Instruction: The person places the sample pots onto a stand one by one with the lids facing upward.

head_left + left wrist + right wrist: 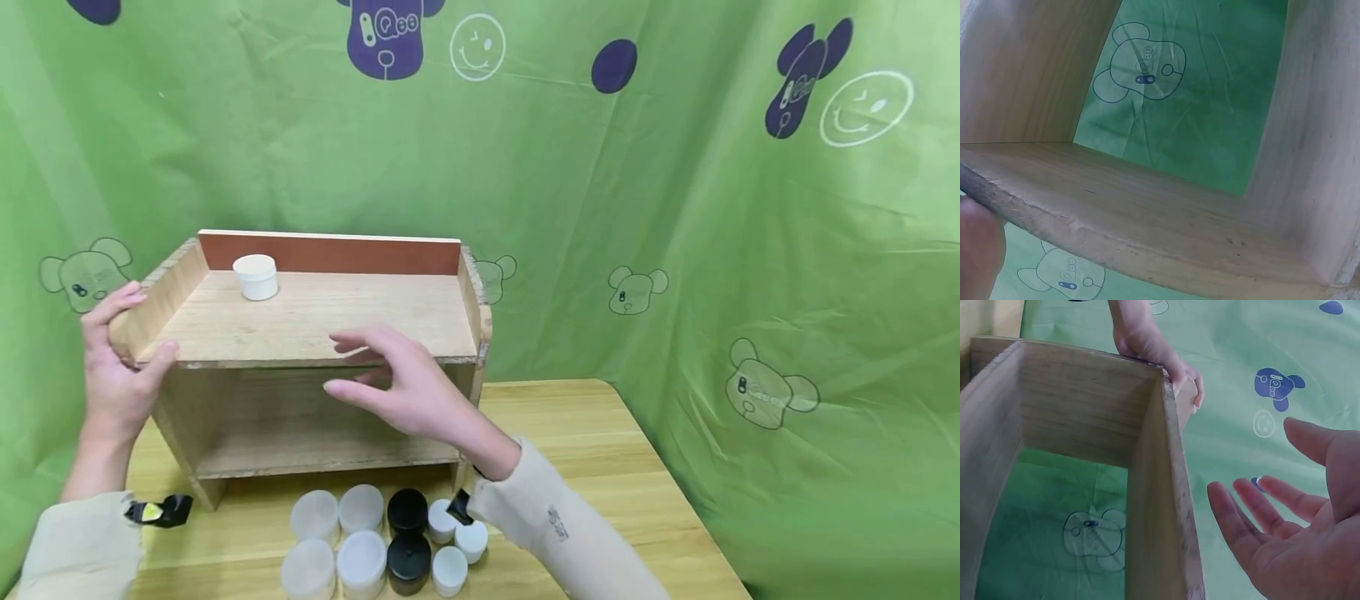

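Note:
A small wooden shelf (330, 317) stands on the table, with a white lidded jar (256, 278) on the left of its top board. My left hand (120, 367) grips the shelf's left side panel at the front corner, thumb over the top board's edge. In front of the top board my right hand (405, 379) hovers with fingers spread and nothing between them. The right wrist view shows the same right hand (1297, 531) beside the board's edge, apart from it, and the left hand (1160, 356) on the far panel.
Before the shelf, several jars stand in two rows on the table (592, 467): translucent jars (311, 569), black-lidded jars (408, 558) and small white jars (449, 571). Green printed cloth (562, 183) hangs behind and to the right. The shelf's lower compartment (322, 425) opens forward.

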A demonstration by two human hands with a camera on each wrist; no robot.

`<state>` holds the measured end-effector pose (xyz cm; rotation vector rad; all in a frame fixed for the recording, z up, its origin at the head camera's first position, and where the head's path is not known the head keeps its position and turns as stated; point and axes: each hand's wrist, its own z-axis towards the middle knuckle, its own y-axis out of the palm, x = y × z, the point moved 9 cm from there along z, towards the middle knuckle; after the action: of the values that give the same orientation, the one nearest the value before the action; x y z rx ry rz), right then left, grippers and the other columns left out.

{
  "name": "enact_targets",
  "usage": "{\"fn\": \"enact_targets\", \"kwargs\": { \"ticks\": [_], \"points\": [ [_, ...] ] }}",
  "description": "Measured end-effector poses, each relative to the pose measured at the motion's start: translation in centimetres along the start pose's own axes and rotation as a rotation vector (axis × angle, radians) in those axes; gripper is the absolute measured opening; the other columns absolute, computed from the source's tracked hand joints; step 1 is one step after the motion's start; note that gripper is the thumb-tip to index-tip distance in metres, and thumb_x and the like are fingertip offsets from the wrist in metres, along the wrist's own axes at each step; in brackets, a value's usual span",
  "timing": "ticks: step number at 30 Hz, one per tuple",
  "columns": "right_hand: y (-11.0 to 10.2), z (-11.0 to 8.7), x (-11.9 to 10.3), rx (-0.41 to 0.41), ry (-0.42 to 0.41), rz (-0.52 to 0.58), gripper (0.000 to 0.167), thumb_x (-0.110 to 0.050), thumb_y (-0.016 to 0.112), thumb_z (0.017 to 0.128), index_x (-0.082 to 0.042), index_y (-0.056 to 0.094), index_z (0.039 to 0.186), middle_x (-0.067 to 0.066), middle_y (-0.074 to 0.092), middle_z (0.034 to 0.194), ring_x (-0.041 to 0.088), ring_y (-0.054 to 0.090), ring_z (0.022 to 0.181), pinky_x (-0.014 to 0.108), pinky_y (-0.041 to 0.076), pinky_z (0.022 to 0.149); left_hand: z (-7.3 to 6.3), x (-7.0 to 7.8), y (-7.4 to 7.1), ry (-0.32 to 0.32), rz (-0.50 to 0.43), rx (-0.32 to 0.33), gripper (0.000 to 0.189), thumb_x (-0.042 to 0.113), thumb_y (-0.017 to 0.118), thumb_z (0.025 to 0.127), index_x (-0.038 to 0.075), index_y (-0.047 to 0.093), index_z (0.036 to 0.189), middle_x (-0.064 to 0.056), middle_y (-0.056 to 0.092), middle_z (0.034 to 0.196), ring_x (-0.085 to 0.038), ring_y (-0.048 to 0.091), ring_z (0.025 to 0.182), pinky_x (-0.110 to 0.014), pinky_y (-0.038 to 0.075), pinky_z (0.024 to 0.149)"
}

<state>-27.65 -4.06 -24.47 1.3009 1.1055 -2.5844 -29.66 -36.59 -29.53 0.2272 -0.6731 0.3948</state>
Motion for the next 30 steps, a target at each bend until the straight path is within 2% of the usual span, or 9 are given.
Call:
{"fn": "enact_targets", "kwargs": {
  "ticks": [7, 10, 15, 22, 30],
  "points": [
    [-1.2, -4.5, 2.4, -0.034, -0.012, -0.012, 0.049, -0.019, 0.075, 0.095, -0.011, 0.061, 0.141, 0.005, 0.065, 0.136, 0.022, 0.064, 0.125, 0.028, 0.058, 0.101, 0.2, -0.2, -0.3, 0.002, -0.027, 0.008, 0.069, -0.010, 0.067, 0.073, -0.005, 0.045, 0.138, -0.006, 0.048, 0.154, -0.018, 0.049, 0.125, -0.019, 0.049, 0.093],
    [-1.4, -6.3, 3.7, -0.067, 0.005, -0.024, 0.049, -0.020, 0.075, 0.095, -0.014, 0.061, 0.142, 0.002, 0.065, 0.137, 0.019, 0.062, 0.127, 0.029, 0.057, 0.103, 0.2, -0.1, -0.3, 0.002, -0.020, 0.009, 0.068, -0.010, 0.067, 0.073, -0.004, 0.046, 0.137, -0.006, 0.048, 0.154, -0.018, 0.049, 0.125, -0.019, 0.048, 0.092],
    [-1.8, -9.1, 6.2, -0.088, 0.059, -0.035, 0.049, -0.025, 0.073, 0.096, -0.016, 0.060, 0.142, 0.003, 0.066, 0.135, 0.019, 0.064, 0.121, 0.034, 0.057, 0.103, 0.0, 0.2, -0.1, -0.005, 0.007, 0.005, 0.068, -0.010, 0.066, 0.074, -0.003, 0.047, 0.139, -0.010, 0.047, 0.155, -0.017, 0.050, 0.123, -0.018, 0.049, 0.092],
    [-2.0, -12.7, 11.1, -0.058, 0.152, 0.012, 0.048, -0.027, 0.072, 0.096, -0.012, 0.061, 0.140, 0.008, 0.067, 0.132, 0.027, 0.066, 0.117, 0.038, 0.059, 0.100, -0.1, 0.1, -0.1, -0.027, 0.052, -0.003, 0.071, -0.008, 0.065, 0.075, -0.005, 0.041, 0.142, -0.011, 0.045, 0.157, -0.017, 0.050, 0.126, -0.020, 0.048, 0.093],
    [-1.5, -16.5, 16.4, -0.005, 0.217, 0.030, 0.046, -0.027, 0.071, 0.096, -0.007, 0.063, 0.137, 0.011, 0.068, 0.128, 0.026, 0.068, 0.114, 0.038, 0.060, 0.097, -0.1, 0.3, 0.0, -0.007, 0.008, 0.000, 0.070, -0.009, 0.066, 0.075, -0.006, 0.042, 0.141, -0.010, 0.046, 0.157, -0.017, 0.049, 0.126, -0.022, 0.046, 0.092]
  ]
}}
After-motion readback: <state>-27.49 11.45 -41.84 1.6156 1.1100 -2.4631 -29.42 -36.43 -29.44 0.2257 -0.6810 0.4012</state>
